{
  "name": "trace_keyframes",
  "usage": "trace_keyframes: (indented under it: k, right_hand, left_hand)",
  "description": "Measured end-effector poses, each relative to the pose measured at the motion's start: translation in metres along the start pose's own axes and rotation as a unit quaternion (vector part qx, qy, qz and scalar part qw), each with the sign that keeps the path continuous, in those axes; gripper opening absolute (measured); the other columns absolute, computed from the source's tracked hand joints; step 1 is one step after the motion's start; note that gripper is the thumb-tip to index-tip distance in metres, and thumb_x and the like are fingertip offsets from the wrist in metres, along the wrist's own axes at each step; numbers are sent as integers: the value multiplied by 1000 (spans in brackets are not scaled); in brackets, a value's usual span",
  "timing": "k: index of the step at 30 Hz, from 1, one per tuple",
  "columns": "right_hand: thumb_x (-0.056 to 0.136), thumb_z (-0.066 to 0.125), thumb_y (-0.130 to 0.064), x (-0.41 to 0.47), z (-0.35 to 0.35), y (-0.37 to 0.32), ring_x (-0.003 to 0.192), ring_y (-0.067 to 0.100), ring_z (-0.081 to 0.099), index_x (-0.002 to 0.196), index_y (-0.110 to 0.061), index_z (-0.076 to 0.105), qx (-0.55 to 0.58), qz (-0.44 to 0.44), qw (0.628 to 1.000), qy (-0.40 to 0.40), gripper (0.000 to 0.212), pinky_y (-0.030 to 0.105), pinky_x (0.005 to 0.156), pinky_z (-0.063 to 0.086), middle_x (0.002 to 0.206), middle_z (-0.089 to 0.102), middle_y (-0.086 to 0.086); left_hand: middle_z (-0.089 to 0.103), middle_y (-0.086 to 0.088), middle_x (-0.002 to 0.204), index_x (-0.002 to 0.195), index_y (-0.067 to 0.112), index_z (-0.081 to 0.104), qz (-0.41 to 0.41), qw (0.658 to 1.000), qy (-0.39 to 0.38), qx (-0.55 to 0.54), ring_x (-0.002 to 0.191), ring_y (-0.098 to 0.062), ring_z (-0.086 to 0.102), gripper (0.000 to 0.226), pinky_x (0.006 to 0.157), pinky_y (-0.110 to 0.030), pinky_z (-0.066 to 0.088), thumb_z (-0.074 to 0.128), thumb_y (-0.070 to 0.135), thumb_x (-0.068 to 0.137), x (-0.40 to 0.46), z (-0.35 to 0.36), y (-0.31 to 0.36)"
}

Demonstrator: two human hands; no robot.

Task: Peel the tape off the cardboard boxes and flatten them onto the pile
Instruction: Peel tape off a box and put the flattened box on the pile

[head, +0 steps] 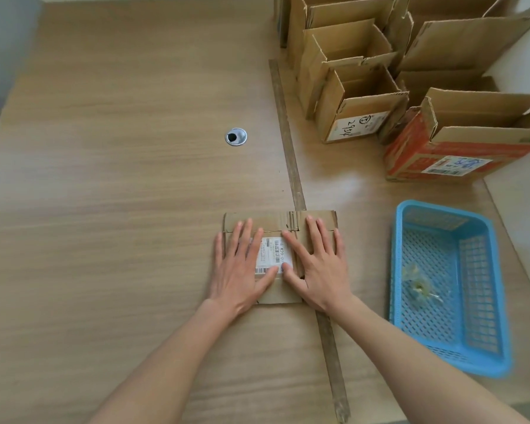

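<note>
A small flattened cardboard box [270, 220] with a white barcode label [273, 252] lies on the wooden table in front of me. My left hand [242, 267] presses flat on its left half, fingers straight and spread. My right hand [315, 267] presses flat on its right half, and the two thumbs meet over the label. A strip of brown tape crosses the box's top flap. Several open cardboard boxes [358, 108] stand at the back right, and one orange printed box [435, 148] stands nearest the basket.
A blue plastic basket [484, 359] at my right holds a crumpled wad of clear tape [416, 284]. A long wooden slat [291, 154] runs along the table seam under the flat box. A metal cable grommet [236, 136] sits mid-table. The table's right edge lies beyond the basket.
</note>
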State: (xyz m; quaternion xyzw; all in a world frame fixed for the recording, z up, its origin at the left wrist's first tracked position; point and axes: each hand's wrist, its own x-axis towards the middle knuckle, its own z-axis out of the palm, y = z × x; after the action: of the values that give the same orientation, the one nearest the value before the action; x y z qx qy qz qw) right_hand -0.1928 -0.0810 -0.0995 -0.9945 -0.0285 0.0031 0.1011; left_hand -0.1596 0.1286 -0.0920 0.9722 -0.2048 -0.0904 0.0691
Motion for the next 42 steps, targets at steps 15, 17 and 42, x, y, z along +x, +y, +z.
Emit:
trace_keyframes:
  k: [15,17,42]
  right_hand:
    - [91,43,-74,-43,-37,12,156,22,-11,156,-53,4,96,107,987,-71,79,45,126,-1,169,-7,10]
    - [89,50,-71,-57,-42,10,156,24,-2,156,-53,13,101,125,981,-111,78,45,126,6,169,3,12]
    - [81,81,-40,55,-192,-195,74,5,49,134,-51,42,220,12,975,1,67,29,72,51,151,19,-12]
  left_hand:
    - [4,-12,164,159,45,17,-183,976,-12,-115,150,-28,6,91,121,-47,10,51,81,83,-32,-26,9]
    - [13,-11,163,158,41,25,-196,971,-22,-136,150,-28,13,93,121,-42,16,62,76,81,-40,-30,12]
    - [31,5,112,154,35,39,-280,923,150,-215,103,-14,42,111,81,-26,44,90,61,58,-102,-246,-127]
